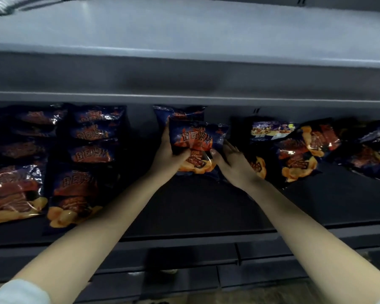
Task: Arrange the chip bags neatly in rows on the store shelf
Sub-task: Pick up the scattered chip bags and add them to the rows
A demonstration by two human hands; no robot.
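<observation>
The grey upper shelf (pixel 184 29) fills the view from ten o'clock across to two o'clock, bare and pale. Under it runs the dark lower shelf (pixel 206 205), and all the chip bags lie on it.

At nine o'clock sit two ordered columns of dark blue chip bags. The outer column (pixel 15 189) is at the far edge of the view. The inner column (pixel 75 194) is just beside it, on its three o'clock side. In both columns the bags overlap like roof tiles, and the nearest bags show orange chips on the front.

At three o'clock lies a loose pile of chip bags (pixel 305 150), tilted at different angles and lapping over each other. One bag in it has a lighter, purple and white top.

At the centre, slightly towards twelve o'clock, is the held chip bag (pixel 198 137). It faces up between the two hands, its print upright, and its top edge overlaps another chip bag (pixel 178 113) directly behind it at twelve o'clock.

The left hand (pixel 169 154) grips the held bag's nine o'clock edge, with the thumb curled over the front near the bottom. The right hand (pixel 233 163) is at the bag's four o'clock corner. Its fingers are straight and slightly spread beside the edge, and its thumb tip touches the wrapper.

A white sleeve (pixel 15 292) shows at seven o'clock.
</observation>
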